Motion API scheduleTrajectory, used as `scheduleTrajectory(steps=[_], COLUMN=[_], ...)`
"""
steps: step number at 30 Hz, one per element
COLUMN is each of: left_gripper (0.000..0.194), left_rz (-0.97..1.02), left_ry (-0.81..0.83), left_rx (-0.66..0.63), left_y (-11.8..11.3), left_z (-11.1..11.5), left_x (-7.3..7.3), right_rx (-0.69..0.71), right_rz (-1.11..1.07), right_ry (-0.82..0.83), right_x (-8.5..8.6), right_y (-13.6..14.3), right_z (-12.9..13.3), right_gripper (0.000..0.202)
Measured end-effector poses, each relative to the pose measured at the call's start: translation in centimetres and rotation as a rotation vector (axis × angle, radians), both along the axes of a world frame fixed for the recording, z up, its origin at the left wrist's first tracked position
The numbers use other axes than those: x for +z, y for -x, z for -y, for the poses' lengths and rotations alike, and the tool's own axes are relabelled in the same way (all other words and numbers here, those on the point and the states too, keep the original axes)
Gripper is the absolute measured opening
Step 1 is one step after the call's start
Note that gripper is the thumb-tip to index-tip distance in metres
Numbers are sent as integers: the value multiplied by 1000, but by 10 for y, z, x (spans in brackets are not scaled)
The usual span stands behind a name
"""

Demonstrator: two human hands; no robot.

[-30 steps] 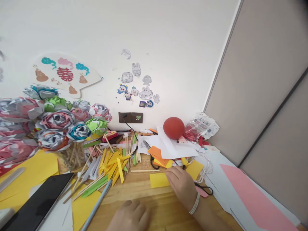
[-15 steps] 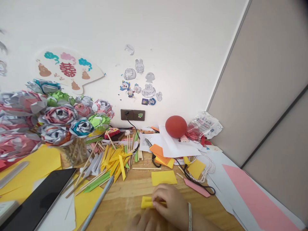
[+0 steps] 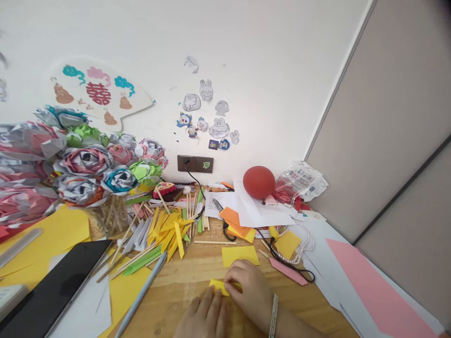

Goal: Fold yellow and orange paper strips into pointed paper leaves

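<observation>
A small folded piece of yellow paper (image 3: 217, 283) lies on the wooden table close to me. My right hand (image 3: 249, 292), with a beaded bracelet (image 3: 274, 315) at its wrist, has its thumb and fingers closed on the paper's right part. The fingers of my left hand (image 3: 205, 313) are stretched out, their tips pressing on the paper's lower left edge. Part of the paper is hidden under my right fingers. Just beyond my right hand lies a flat yellow paper rectangle (image 3: 240, 256).
Left of my hands are a grey pen-like stick (image 3: 141, 294), a black phone-like slab (image 3: 56, 286) and folded yellow strips (image 3: 171, 230). Paper flowers (image 3: 86, 162) stand behind them. Toward the back right are a red balloon (image 3: 259, 182), scissors (image 3: 229, 232) and a pink strip (image 3: 288, 271).
My left hand has moved up and forward, its fingertips now on the paper's lower edge. The paper looks narrower and sits slightly farther up, with my right hand still on it.
</observation>
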State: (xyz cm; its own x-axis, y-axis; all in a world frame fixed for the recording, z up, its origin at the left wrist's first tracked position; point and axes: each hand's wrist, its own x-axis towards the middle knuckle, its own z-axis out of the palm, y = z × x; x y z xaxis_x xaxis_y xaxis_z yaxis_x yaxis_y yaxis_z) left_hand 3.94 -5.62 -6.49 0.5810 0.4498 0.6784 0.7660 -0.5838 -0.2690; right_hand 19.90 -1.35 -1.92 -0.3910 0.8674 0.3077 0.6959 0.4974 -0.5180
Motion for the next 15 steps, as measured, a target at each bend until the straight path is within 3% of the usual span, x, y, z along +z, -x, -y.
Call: scheduleTrajectory(steps=[15], left_gripper=[21], left_rz=[27], left_ry=[8], left_rx=[-10], left_y=[0], left_z=[-1], left_x=[0], right_rx=[-32], right_rz=[47], right_ry=[-33], right_x=[-6], right_y=[0], right_z=[-2], right_gripper=[14])
